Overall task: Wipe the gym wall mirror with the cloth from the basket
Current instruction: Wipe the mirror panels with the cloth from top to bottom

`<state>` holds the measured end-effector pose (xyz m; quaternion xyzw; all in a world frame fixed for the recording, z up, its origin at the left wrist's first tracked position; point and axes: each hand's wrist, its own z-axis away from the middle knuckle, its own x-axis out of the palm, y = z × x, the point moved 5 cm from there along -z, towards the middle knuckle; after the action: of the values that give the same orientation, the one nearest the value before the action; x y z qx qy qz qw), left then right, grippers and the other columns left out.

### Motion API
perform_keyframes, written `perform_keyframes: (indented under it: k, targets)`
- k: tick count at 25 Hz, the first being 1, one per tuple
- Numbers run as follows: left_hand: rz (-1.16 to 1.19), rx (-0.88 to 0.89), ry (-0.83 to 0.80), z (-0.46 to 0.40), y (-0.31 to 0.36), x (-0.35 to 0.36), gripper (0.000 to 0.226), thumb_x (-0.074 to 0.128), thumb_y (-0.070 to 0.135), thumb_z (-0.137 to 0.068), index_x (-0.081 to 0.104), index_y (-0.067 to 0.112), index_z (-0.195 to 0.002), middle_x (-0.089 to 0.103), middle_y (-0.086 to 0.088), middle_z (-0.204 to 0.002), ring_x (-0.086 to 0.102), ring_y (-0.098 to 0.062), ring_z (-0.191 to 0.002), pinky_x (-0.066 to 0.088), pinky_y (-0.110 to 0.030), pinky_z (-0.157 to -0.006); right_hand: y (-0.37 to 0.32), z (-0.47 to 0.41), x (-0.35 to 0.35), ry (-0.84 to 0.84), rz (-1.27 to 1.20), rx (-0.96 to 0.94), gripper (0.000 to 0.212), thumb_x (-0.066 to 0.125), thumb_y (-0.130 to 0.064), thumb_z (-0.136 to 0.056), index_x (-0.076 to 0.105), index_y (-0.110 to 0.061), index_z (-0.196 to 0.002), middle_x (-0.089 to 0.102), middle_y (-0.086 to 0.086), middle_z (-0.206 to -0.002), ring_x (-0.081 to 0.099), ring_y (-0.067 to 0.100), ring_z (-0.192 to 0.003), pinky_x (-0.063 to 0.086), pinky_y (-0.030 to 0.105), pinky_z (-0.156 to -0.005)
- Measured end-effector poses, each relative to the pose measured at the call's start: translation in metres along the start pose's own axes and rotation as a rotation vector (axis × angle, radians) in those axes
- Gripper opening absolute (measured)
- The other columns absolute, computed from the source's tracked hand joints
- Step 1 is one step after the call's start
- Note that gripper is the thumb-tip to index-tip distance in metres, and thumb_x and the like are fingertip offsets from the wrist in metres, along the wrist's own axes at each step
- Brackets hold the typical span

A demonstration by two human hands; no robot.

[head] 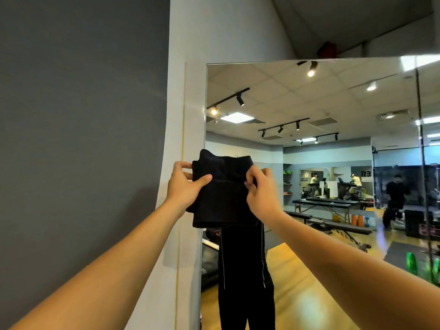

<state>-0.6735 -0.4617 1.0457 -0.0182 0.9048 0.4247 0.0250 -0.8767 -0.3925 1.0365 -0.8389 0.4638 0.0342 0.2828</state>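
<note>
cloth: black cloth (220, 194), folded into a thick pad, held up at chest height in front of the mirror's left edge; lower hem hangs free, top corner bunched up
left hand: left hand (183, 184) grips the cloth's left edge, thumb across the front, fingers curled behind
right hand: right hand (260, 190) pinches the cloth's upper right part, fingers curled in on the fabric, knuckles facing the viewer
arms: both forearms bare, stretched forward and up from the lower corners
contact with glass: cannot tell whether the cloth touches the mirror or is just in front of it
mirror: large frameless wall mirror (333, 144), mounted on a white wall panel (190, 44); a vertical seam near its right side joins it to a second pane
reflection, person: black trousers (245, 282) with thin white side stripes show below the cloth; upper body hidden by the cloth
reflection, room: wooden floor (309, 294), black padded benches (328, 203), ceiling track lights (312, 67), tiled ceiling, shelves on the far wall, green weight plates (426, 265) low right
reflection, others: blurred person in dark clothes (395, 198) at right, two more figures small and far back
left of mirror: dark grey wall (83, 115), meeting the white panel along a vertical edge
above mirror: sloped white ceiling section, a red object (327, 49) near the top, too blurred to name
</note>
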Motion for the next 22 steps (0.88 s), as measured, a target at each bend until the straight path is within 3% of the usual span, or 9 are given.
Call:
perform_keyframes:
  k: [3,6,8,11,14,18,20,22]
  targets:
    - [-0.012,0.123,0.099,-0.048,-0.007,0.018,0.052,0.079,0.024,-0.089,0.035,0.023,-0.117,0.061,-0.003,-0.103,0.063,-0.017,-0.094,0.052,-0.030,-0.075,0.017,-0.044,0.016,0.030,0.004,-0.064,0.027,0.050,0.000,-0.103,0.065,-0.021,-0.097,0.043,-0.001,-0.114,0.048,0.012,-0.095,0.038,0.004,-0.079]
    - [-0.129,0.291,0.209,-0.084,-0.007,0.037,0.038,0.074,0.024,-0.092,0.039,0.026,-0.108,0.054,-0.005,-0.114,0.057,-0.015,-0.100,0.044,-0.020,-0.079,0.028,-0.080,0.023,0.028,0.033,-0.130,0.029,0.051,-0.006,-0.105,0.073,-0.020,-0.119,0.038,-0.002,-0.126,0.044,0.011,-0.109,0.034,0.001,-0.088]
    - [-0.180,0.363,0.250,-0.103,-0.012,0.054,0.025,0.069,0.021,-0.096,0.046,0.023,-0.105,0.046,-0.002,-0.117,0.052,-0.011,-0.100,0.039,-0.009,-0.081,0.041,-0.102,0.029,0.008,0.122,-0.189,0.032,0.051,-0.010,-0.106,0.068,-0.022,-0.130,0.037,0.002,-0.136,0.043,0.013,-0.112,0.036,0.010,-0.100]
    - [-0.228,0.434,0.282,-0.126,-0.032,0.075,0.016,0.067,0.016,-0.097,0.054,0.020,-0.105,0.039,-0.001,-0.116,0.049,-0.011,-0.101,0.037,0.004,-0.080,0.065,-0.131,0.044,-0.066,0.413,-0.288,0.039,0.054,-0.022,-0.105,0.056,-0.028,-0.143,0.035,0.011,-0.147,0.042,0.028,-0.131,0.041,0.039,-0.116]
    - [-0.306,0.583,0.358,-0.136,-0.044,0.082,0.016,0.068,0.016,-0.096,0.060,0.015,-0.110,0.039,-0.006,-0.122,0.049,-0.013,-0.106,0.043,-0.005,-0.090,0.065,-0.137,0.051,0.061,0.757,-0.430,0.051,0.070,-0.029,-0.091,0.055,-0.024,-0.140,0.026,0.016,-0.154,0.029,0.038,-0.137,0.033,0.051,-0.112]
    - [-0.709,0.830,0.599,-0.139,-0.044,0.090,0.021,0.072,0.017,-0.091,0.068,0.012,-0.111,0.049,-0.016,-0.122,0.044,-0.027,-0.109,0.037,-0.025,-0.086,0.051,-0.134,0.072,0.177,0.913,-0.501,0.057,0.081,-0.021,-0.075,0.058,-0.009,-0.126,0.046,0.016,-0.133,0.043,0.035,-0.119,0.041,0.044,-0.098]
    - [-0.804,0.911,0.672,-0.137,-0.043,0.095,0.022,0.073,0.014,-0.090,0.071,0.011,-0.111,0.056,-0.018,-0.111,0.040,-0.028,-0.102,0.032,-0.031,-0.079,0.055,-0.138,0.080,0.184,0.825,-0.474,0.068,0.078,-0.022,-0.077,0.051,-0.011,-0.138,0.048,0.018,-0.138,0.043,0.038,-0.126,0.042,0.047,-0.103]
    - [-0.831,0.988,0.617,-0.137,-0.048,0.100,0.030,0.067,0.011,-0.092,0.068,0.010,-0.122,0.060,-0.017,-0.116,0.042,-0.028,-0.107,0.040,-0.035,-0.080,0.066,-0.138,0.088,0.153,0.745,-0.477,0.076,0.064,-0.032,-0.086,0.035,-0.019,-0.156,0.032,0.020,-0.160,0.025,0.043,-0.148,0.030,0.053,-0.116]
